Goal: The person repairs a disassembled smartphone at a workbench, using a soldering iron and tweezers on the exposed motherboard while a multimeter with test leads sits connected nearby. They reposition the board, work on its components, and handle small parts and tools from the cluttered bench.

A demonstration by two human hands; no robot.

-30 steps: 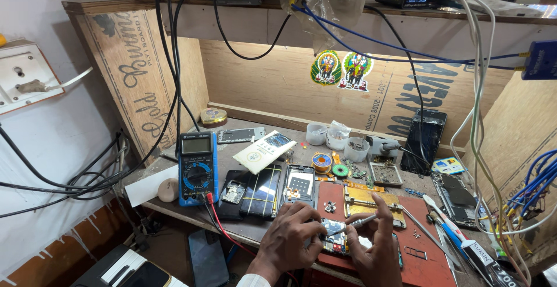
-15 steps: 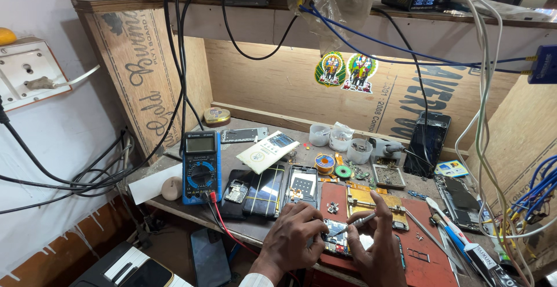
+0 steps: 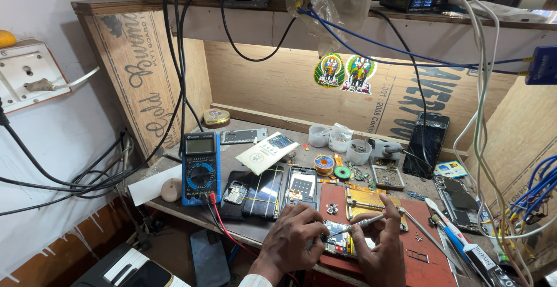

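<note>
Setting: plywood workbench nook, cluttered tabletop (image 3: 174, 174)
Left hand (image 3: 294, 240): fingers clamped on circuit board (image 3: 336, 242)
Right hand (image 3: 380, 246): pinching tweezers (image 3: 361, 224), tip on board
Board: red mat (image 3: 426, 252), front edge
Nearby: blue multimeter (image 3: 201, 168)

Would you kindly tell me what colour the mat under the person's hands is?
The mat is red; the head view shows it.

multimeter (image 3: 201, 168) blue, bench left | solder spool (image 3: 324, 164) mid | 3 white cups (image 3: 340, 141) rear | black phone (image 3: 426, 144) upright, rt
</note>
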